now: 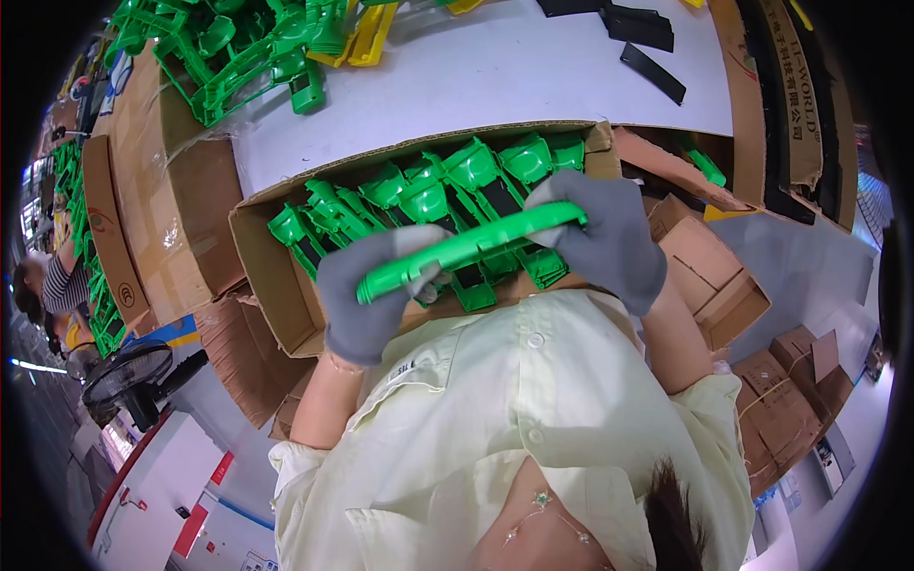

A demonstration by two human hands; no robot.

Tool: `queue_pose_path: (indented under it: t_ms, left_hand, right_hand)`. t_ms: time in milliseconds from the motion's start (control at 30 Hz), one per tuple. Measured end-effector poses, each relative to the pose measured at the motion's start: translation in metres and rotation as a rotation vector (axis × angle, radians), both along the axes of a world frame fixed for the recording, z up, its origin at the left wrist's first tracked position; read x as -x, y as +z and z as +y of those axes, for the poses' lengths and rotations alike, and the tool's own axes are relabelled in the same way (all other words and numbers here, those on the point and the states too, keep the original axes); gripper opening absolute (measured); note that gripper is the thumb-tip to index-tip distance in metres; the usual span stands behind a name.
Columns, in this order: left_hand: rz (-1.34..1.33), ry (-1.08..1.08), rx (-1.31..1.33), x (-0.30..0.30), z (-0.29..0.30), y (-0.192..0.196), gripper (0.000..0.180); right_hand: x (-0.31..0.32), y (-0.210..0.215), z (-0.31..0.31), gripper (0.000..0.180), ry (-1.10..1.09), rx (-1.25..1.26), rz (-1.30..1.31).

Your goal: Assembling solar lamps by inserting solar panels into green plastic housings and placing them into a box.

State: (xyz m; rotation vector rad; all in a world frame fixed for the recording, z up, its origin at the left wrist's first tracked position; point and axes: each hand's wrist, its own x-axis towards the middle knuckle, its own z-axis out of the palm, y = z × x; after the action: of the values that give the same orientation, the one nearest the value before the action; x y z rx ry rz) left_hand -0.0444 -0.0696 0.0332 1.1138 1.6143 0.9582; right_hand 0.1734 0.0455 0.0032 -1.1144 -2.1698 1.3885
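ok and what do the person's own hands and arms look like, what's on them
The left hand and right hand wear grey gloves, paler toward the fingers. The forearms are bare below loose, pale yellow-green sleeves. I see no markings on the gloves.

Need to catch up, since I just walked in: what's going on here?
A person in grey gloves holds a long green part in both hands, the left hand near one end and the right hand near the other. It is above an open cardboard box that holds a row of green pieces. Beyond the box, a white tabletop carries a heap of green parts, some yellow parts and black strips.
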Motion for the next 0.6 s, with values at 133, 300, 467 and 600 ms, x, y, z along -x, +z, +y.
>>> queue_pose_path:
  t_ms: [133,300,467,600]
  left_hand:
    - [0.681,-0.437,-0.661,-0.004,0.006,0.004,0.031]
    - [0.854,-0.535,-0.854,-0.005,0.011,0.008,0.028]
    - [0.845,-0.530,-0.786,-0.008,0.012,0.019,0.023]
    - [0.833,-0.512,-0.772,-0.003,0.011,0.022,0.022]
  right_hand:
    - [-0.004,-0.008,0.006,0.029,0.038,-0.298,0.198]
    - [-0.005,-0.010,0.008,0.044,-0.016,-0.394,0.193]
    - [-0.004,-0.014,0.010,0.042,-0.011,-0.394,0.227]
    - [0.000,-0.009,0.014,0.043,0.000,-0.458,0.213]
